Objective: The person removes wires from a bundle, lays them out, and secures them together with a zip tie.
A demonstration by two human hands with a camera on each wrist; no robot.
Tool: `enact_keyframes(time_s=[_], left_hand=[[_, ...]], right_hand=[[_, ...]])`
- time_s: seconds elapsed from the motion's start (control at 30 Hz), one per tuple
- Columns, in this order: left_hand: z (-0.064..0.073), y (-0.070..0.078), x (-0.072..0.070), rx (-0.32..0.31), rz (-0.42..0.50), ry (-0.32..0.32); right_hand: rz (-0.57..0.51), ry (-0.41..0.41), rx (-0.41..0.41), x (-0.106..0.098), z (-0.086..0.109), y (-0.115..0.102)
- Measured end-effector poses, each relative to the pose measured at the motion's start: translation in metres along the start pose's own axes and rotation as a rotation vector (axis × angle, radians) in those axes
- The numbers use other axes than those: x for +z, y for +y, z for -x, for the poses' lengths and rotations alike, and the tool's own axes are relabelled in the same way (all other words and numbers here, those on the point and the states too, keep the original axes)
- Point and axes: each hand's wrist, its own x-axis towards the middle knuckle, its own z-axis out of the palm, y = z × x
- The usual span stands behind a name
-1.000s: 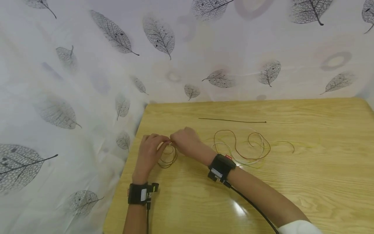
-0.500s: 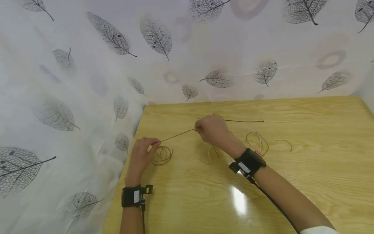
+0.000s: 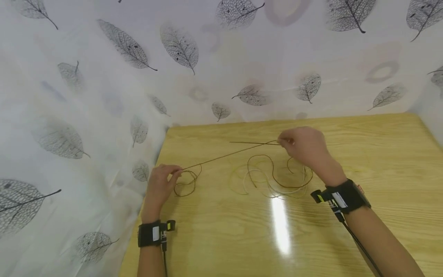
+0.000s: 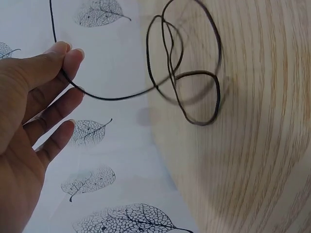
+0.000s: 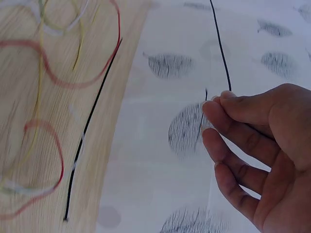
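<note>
A thin dark cord (image 3: 228,154) stretches nearly taut from hand to hand, slanting up to the right. My left hand (image 3: 158,186) pinches it between thumb and forefinger at the table's left side. Beyond that pinch, the rest of the cord (image 4: 116,99) falls in loose loops. Over the back of the table, my right hand (image 3: 308,148) pinches the other end, and in the right wrist view a short tip of cord (image 5: 206,94) sticks out past the fingertips. The other fingers of both hands are loosely bent.
A straight black cord (image 5: 87,126) lies along the back of the wooden table (image 3: 221,231), partly behind my right hand in the head view. In front of it lie tangled red (image 3: 294,187), white and yellow cords. A leaf-printed white sheet (image 3: 207,57) hangs behind and to the left.
My hands have gone from touching to wide apart, the right moving right and away with the cord end. The cord has been drawn out straight and its loops by the left hand have shrunk.
</note>
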Motion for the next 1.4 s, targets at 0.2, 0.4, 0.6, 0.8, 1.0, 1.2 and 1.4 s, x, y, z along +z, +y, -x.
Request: enact_keyframes(time_s=[0.2,0.4,0.6,0.8,1.0,1.2,1.4], left_hand=[[0.006,-0.010,-0.006,-0.026,-0.028,0.024],[0.007,-0.014,-0.012,-0.054,-0.072,0.029],[0.000,-0.004,0.002,0.004,-0.080,-0.003],[-0.004,0.028,0.034,0.067,-0.071,-0.151],[-0.009,0.050,0.056,0.072,-0.047,-0.234],[-0.008,0.055,0.070,0.002,0.021,-0.344],[-0.008,0.062,0.078,-0.019,0.003,-0.368]], right_hand=[[0.001,0.055,0.073,-0.021,0.025,0.033],[0.024,0.048,0.167,-0.041,0.056,0.070],[0.067,-0.010,0.240,-0.051,0.087,0.102],[0.128,-0.158,0.349,-0.058,0.122,0.144],[0.069,-0.319,0.413,-0.048,0.145,0.176],[0.013,-0.327,0.388,-0.035,0.148,0.182],[-0.023,-0.360,0.424,-0.033,0.147,0.178]])
